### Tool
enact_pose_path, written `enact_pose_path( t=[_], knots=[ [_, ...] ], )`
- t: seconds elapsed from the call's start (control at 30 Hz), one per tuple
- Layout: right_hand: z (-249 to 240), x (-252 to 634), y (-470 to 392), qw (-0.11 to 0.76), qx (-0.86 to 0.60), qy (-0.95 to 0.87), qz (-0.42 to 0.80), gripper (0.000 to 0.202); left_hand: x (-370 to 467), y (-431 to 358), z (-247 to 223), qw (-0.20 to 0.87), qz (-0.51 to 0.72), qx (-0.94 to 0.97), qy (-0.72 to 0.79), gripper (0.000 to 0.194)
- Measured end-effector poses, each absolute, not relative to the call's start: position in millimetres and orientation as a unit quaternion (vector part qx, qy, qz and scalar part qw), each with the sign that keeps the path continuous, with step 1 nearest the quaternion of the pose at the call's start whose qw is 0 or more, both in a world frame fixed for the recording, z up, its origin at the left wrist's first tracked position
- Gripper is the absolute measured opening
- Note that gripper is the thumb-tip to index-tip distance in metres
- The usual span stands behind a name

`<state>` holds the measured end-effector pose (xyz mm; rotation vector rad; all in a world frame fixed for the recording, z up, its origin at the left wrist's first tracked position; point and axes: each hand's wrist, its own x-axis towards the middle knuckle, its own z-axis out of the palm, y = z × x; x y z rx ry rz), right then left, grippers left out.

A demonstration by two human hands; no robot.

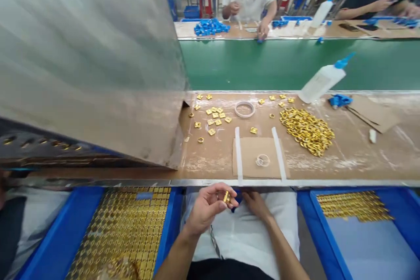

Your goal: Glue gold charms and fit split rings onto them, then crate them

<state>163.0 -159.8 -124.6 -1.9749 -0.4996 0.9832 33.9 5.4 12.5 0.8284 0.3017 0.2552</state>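
Now, left grip [205,210]: pinches a gold piece [226,197] at the fingertips, probably so its faces show.
Right grip [256,204]: just right of the left grip, near a blue thing [238,201]; whether it holds that, I cannot tell.
Left tray [54,234]: left of both grips; gold pieces [127,223] in rows, perhaps for tidiness.
Right tray [330,237]: right of both; gold rows [354,205] at its far end.
Cardboard [251,153]: beyond the grips, under white strips [239,157], seemingly against slipping.
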Motion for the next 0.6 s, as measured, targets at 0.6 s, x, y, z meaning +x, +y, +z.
enact_pose_path(
  t=[0.6],
  knots=[
    [5.3, 244.1, -163.7, 0.551, -0.769, -0.312, 0.090, 0.016, 109.4, -12.0, -4.9, 0.821, 0.121, 0.537, 0.151, 0.039]
  ],
)
